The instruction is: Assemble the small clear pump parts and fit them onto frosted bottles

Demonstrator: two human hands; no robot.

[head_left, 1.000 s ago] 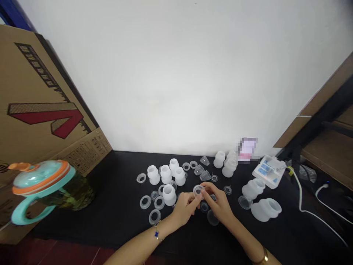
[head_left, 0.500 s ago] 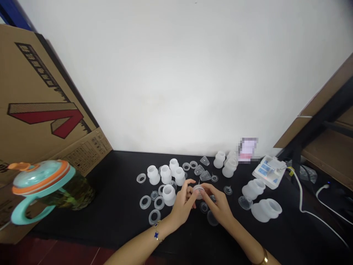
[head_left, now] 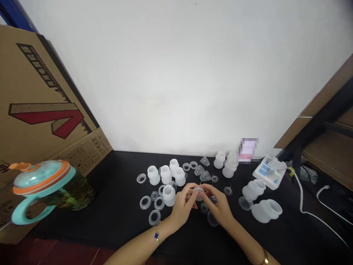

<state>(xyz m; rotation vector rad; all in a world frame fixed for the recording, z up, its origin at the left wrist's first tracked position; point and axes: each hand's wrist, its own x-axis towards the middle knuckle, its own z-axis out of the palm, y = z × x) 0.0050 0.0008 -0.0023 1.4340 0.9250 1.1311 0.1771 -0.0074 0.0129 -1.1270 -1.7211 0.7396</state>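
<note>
Hands over black tabletop [head_left: 116, 217]: left hand [head_left: 182, 207] and right hand [head_left: 219, 208] pinch 1 small translucent plastic cap [head_left: 198, 191] together (white bottles [head_left: 168, 176] nearby).

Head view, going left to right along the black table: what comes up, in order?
Teal and orange lidded cup → loose white ring → cluster of small white bottles → left hand and right hand holding a small clear part between them → large white bottle on its side → white cable.
</note>
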